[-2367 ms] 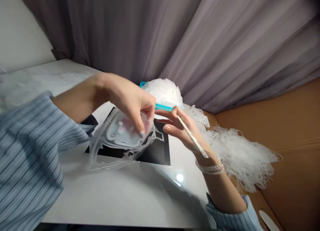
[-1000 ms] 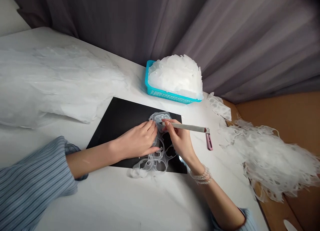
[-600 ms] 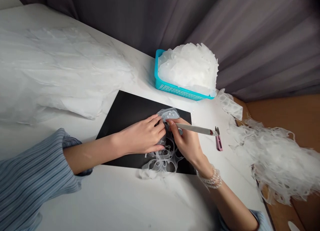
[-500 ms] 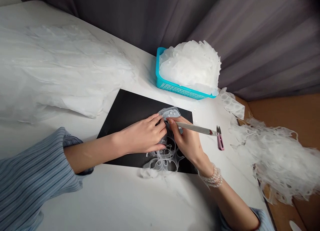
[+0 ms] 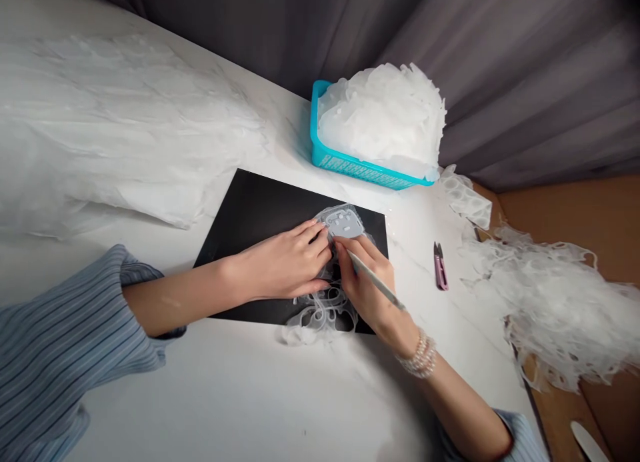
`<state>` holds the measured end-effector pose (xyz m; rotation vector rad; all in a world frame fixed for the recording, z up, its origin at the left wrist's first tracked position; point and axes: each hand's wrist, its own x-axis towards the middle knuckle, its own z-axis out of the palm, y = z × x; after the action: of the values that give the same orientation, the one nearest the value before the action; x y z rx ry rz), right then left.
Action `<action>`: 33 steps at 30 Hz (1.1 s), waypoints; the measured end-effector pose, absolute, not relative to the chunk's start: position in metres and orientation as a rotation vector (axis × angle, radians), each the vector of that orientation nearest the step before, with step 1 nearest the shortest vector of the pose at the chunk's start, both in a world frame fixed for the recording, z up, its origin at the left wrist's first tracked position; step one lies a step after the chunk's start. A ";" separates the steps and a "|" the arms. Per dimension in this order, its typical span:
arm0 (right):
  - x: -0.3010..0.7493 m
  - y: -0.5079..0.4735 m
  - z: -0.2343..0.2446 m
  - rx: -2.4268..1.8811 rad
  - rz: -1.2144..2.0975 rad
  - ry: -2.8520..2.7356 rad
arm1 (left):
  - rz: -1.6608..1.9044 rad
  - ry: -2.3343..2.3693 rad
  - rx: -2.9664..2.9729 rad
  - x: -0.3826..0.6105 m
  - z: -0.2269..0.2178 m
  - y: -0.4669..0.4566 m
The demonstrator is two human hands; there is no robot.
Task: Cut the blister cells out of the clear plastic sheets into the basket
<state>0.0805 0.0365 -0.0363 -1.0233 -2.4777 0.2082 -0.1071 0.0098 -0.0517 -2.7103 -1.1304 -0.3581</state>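
A translucent moulded piece (image 5: 343, 223) with trailing white webbing (image 5: 320, 313) lies on a black mat (image 5: 253, 212). My left hand (image 5: 287, 265) presses flat on the webbing, fingers stretched toward the piece. My right hand (image 5: 367, 285) is closed around a thin grey stick tool (image 5: 379, 286), held like a pen with its tip at the piece's lower edge.
A turquoise basket (image 5: 350, 169) heaped with white pieces stands behind the mat. Small pink snips (image 5: 440, 269) lie on the white table to the right. A pile of white webbing scraps (image 5: 555, 315) spills over a cardboard box. Crumpled white sheets (image 5: 115, 142) cover the left.
The piece came down from mid-air onto the black mat. In the last half second the tool swung from lying level to the right to slanting back toward my wrist.
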 end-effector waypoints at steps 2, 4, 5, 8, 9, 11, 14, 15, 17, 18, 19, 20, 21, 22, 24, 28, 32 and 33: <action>0.079 0.041 -0.043 -0.976 0.145 -2.521 | -0.363 -1.131 -2.718 -0.107 -0.051 0.009; 0.079 0.044 -0.047 -0.959 0.120 -2.568 | -0.360 -1.132 -2.725 -0.107 -0.050 0.009; 0.079 0.044 -0.048 -0.967 0.122 -2.590 | -0.359 -1.134 -2.727 -0.107 -0.050 0.008; 0.082 0.046 -0.049 -1.003 0.100 -2.647 | -0.370 -1.149 -2.723 -0.108 -0.052 0.008; 0.083 0.047 -0.049 -1.012 0.093 -2.674 | -0.375 -1.151 -2.720 -0.108 -0.053 0.008; 0.085 0.047 -0.046 -1.029 0.089 -2.738 | -0.386 -1.150 -2.719 -0.109 -0.056 0.008; 0.080 0.045 -0.041 -1.045 0.098 -2.814 | -0.410 -1.145 -2.723 -0.110 -0.057 0.009; 0.077 0.044 -0.040 -1.044 0.097 -2.822 | -0.425 -1.142 -2.728 -0.110 -0.057 0.009; 0.070 0.044 -0.041 -1.023 0.127 -2.800 | -0.456 -1.142 -2.743 -0.111 -0.056 0.009; 0.069 0.046 -0.042 -1.003 0.180 -2.765 | -0.468 -1.142 -2.749 -0.111 -0.056 0.009; 0.070 0.051 -0.044 -0.993 0.268 -2.702 | -0.473 -1.140 -2.753 -0.111 -0.055 0.009; 0.076 0.059 -0.046 -1.011 0.383 -2.601 | -0.470 -1.137 -2.753 -0.111 -0.054 0.009; 0.087 0.069 -0.046 -1.062 0.514 -2.451 | -0.459 -1.131 -2.751 -0.110 -0.053 0.009; 0.104 0.081 -0.045 -1.133 0.651 -2.260 | -0.443 -1.124 -2.746 -0.110 -0.053 0.009; 0.155 0.106 -0.036 -1.309 0.847 -1.810 | -0.412 -1.111 -2.737 -0.109 -0.051 0.008; 0.279 0.132 -0.004 -1.371 0.893 -1.548 | -0.366 -1.120 -2.735 -0.108 -0.049 0.007; 0.339 0.110 0.011 -1.320 0.911 -1.402 | -0.389 -1.136 -2.766 -0.111 -0.049 0.009; 0.338 0.101 0.011 -1.317 0.935 -1.355 | -0.415 -1.148 -2.776 -0.112 -0.049 0.010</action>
<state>0.3381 0.1008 0.0114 -1.3167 -1.3549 0.9350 -0.1120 0.0103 -0.0492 -2.7755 -1.1481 -0.4153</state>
